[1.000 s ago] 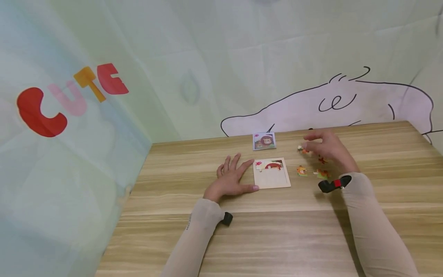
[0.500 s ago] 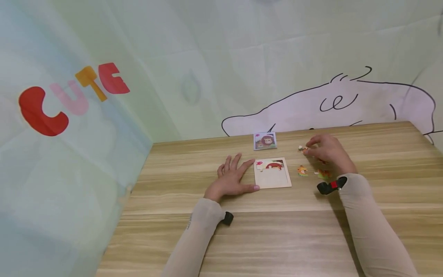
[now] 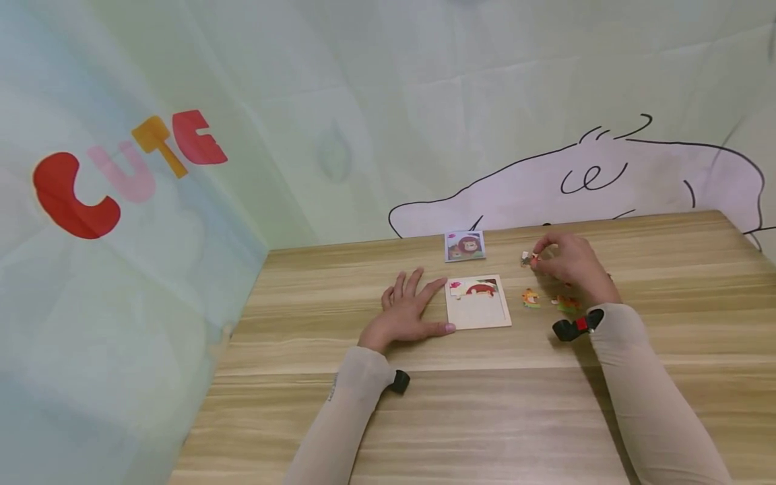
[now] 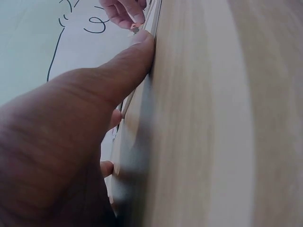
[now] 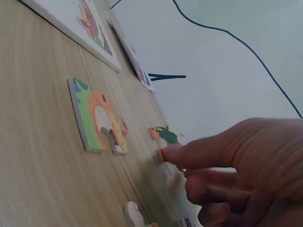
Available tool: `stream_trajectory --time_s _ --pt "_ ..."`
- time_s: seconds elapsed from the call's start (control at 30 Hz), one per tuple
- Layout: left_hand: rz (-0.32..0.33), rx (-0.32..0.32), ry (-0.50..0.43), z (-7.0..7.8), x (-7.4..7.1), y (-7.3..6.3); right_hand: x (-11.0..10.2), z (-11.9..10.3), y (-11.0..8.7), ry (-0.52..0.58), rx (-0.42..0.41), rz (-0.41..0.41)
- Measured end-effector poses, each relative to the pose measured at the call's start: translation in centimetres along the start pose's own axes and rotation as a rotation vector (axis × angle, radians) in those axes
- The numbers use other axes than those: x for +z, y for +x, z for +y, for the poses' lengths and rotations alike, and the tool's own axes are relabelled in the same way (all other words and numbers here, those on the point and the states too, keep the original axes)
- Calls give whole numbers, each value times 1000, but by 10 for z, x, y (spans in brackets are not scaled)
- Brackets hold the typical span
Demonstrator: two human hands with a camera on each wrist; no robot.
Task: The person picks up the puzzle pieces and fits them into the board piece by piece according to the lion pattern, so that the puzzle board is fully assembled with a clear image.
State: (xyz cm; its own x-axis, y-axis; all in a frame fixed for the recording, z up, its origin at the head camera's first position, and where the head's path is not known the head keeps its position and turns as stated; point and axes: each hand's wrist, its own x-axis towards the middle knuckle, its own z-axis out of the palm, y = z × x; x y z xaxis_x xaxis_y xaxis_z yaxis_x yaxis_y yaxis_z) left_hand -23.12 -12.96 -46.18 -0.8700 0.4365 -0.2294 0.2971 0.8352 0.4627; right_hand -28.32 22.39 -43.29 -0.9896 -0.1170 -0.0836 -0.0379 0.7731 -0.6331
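My left hand (image 3: 405, 316) lies spread on the table, its index fingertip and thumb against the left edge of a square puzzle board (image 3: 477, 314). Pieces with a pink shape and part of a reddish-brown mane fill the board's top; its lower part is bare. To the right, my right hand (image 3: 572, 265) pinches a puzzle piece (image 3: 528, 259) between thumb and fingers. In the right wrist view this puzzle piece (image 5: 166, 134) shows green and orange, partly covered by the thumb. Nearer me lie an orange-and-green puzzle piece (image 3: 530, 298) and another loose piece (image 3: 566, 304).
A picture card (image 3: 464, 247) with a lion stands or lies behind the board, near the table's back edge. Directly behind the wood-grain table (image 3: 485, 417) hangs a printed cloth backdrop (image 3: 485, 121). Part of another piece (image 5: 134, 215) shows low in the right wrist view.
My right hand has come down onto the puzzle piece at the back and now pinches it, with the piece slightly shifted. The left hand and the board have stayed in place.
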Motion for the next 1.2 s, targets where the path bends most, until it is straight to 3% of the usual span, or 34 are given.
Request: stream_trajectory --time_s 0.33,0.7,0.83,1.2 --pt "13 16 -39 -7 7 8 1 -10 2 130 -20 -91" --pt "7 21 -43 -1 2 1 9 -27 0 268 -49 -191" --pt "3 14 -38 -1 1 0 16 -36 1 287 -77 -226" --pt "3 10 -44 -6 6 6 47 -55 4 199 -139 -292"
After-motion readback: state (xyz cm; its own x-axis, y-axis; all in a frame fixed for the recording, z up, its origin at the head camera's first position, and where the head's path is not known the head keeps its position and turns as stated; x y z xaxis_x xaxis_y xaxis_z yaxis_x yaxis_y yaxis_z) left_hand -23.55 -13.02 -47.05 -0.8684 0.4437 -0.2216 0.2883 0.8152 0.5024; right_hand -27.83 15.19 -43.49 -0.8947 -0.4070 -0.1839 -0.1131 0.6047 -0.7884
